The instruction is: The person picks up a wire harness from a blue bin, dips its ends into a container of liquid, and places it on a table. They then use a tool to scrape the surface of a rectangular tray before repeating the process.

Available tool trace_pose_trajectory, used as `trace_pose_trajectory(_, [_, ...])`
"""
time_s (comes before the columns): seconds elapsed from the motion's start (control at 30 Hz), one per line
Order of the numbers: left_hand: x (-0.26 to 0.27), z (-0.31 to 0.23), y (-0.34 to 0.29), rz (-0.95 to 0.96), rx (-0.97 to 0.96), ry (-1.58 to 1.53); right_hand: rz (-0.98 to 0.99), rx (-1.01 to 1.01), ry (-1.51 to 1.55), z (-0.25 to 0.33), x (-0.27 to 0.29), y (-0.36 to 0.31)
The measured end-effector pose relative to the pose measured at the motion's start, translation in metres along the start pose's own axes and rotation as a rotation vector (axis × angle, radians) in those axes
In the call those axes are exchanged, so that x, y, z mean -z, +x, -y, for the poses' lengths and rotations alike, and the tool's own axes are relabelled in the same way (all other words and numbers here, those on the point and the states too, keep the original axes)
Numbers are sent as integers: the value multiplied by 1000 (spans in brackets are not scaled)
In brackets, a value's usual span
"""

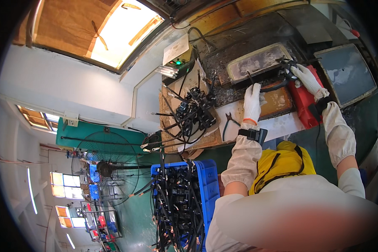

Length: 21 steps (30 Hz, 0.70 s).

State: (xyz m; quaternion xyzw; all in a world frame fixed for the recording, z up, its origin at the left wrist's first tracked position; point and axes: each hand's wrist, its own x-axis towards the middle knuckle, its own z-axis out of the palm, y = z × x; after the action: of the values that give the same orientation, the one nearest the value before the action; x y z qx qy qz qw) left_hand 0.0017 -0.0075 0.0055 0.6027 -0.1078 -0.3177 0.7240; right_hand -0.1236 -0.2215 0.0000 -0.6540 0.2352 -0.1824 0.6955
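Note:
Both my hands wear white gloves with pale sleeves above them. My right hand [305, 80] is closed on a black cable assembly [287, 69], a dark moulded part with a thick lead. That lead runs left to my left hand [252, 103], whose fingers are pinched around its end. A thin dark tip sticks up past the left fingers; I cannot tell whether it belongs to the same lead. Just beyond both hands lies a rectangular pan [230, 72] with a crusted grey surface. Cutting pliers [228, 122] with dark handles rest beside my left wrist.
A heap of black cable assemblies [193, 111] covers the bench's left side, near a control box [185, 59] with a green light. A red box [303, 101] and grey tray [344, 73] stand right. Below left are a full blue crate [210, 176] and large fan [107, 168].

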Motion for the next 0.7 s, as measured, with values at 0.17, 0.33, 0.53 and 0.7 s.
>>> trace_pose_trajectory(0.17, [0,-2,-1,-8,13,13,17,-6,-25,1,0,1])
trace_pose_trajectory(0.33, [-1,-2,-1,-16,15,5,14,17,-24,-1,1,0])
trace_pose_trajectory(0.53, [0,-2,-1,-18,10,5,20,34,-25,0,0,0])
trace_pose_trajectory(0.7, [1,-2,0,-15,9,11,13,28,-28,0,0,1])
